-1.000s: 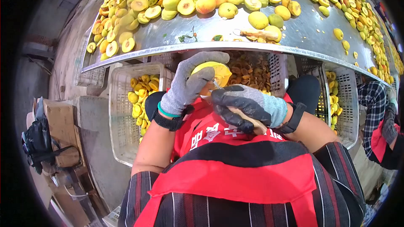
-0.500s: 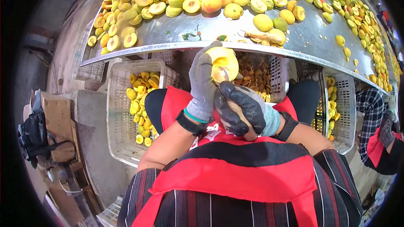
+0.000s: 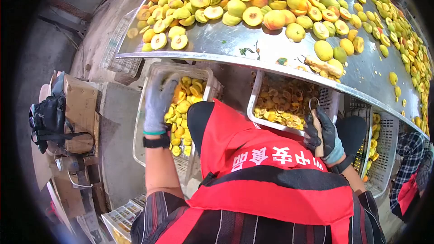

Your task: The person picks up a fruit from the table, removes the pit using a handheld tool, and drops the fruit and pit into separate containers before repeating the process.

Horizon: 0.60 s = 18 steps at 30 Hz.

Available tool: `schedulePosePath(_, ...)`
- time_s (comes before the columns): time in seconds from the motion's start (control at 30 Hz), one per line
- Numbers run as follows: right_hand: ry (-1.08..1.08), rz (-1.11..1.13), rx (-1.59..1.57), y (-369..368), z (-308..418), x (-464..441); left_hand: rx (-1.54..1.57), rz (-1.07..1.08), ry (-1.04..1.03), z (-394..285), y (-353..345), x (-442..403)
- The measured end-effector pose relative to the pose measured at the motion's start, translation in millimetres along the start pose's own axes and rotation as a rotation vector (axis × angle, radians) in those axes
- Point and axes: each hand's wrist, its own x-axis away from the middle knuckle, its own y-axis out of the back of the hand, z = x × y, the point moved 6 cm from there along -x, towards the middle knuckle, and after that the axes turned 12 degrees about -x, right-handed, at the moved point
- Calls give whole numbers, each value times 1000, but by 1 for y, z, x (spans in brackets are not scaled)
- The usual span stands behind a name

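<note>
My left hand [image 3: 159, 101], in a grey glove, is over the white plastic crate [image 3: 139, 131] of yellow peach halves [image 3: 181, 117]. Its fingers look apart, slightly blurred, and hold no fruit that I can see. My right hand [image 3: 329, 134], in a dark-coated glove, is closed round the wooden handle of a pitting tool [image 3: 318, 138]. The tool stands nearly upright, its curved metal loop on top, close to the right end of a second crate [image 3: 251, 106]. That crate holds brownish pits and fruit scraps [image 3: 285, 97].
A metal table [image 3: 203, 40] spans the front, heaped with cut peaches [image 3: 235, 7]. Another wooden-handled tool [image 3: 321, 64] lies near its edge. To the right are a crate [image 3: 386, 153] and a co-worker's plaid sleeve [image 3: 404, 153]. A black bag [image 3: 49, 117] rests against cardboard boxes at left.
My left hand has moved left from in front of my chest to the crate, and the peach half has left it. My right hand has moved right, still gripping the pitting tool. The view has shifted.
</note>
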Motion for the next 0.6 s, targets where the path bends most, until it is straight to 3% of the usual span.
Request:
schedulePosePath(0.03, 15, -25, -4, 5, 0, -1, 4, 28, 226, 18, 6, -9)
schedulePosePath(0.17, 141, -151, 108, -1, 3, -6, -374, -16, 208, 46, 2, -95)
schedulePosePath(0.23, 175, -76, 130, -10, 4, -7, -574, 136, 321, 50, -20, -126)
schedulePosePath(0.3, 189, -109, 155, -7, 6, -8, -645, 349, 325, 74, -58, -139)
schedulePosePath(0.4, 220, -115, 222, -1, 9, -6, -561, 268, 312, 63, -82, -139)
schedulePosePath(0.47, 256, -78, 349, -3, 11, -5, -434, 46, 25, 40, -86, -141)
schedulePosePath(0.5, 277, -149, 372, -10, 13, -3, -431, 49, 22, 27, -88, -135)
schedulePosePath(0.57, 258, -58, 503, -39, 14, -3, 516, 77, 297, -6, -95, -106)
schedulePosePath(0.6, 348, 19, 655, -48, 17, -9, 732, 110, 327, -31, -99, -89)
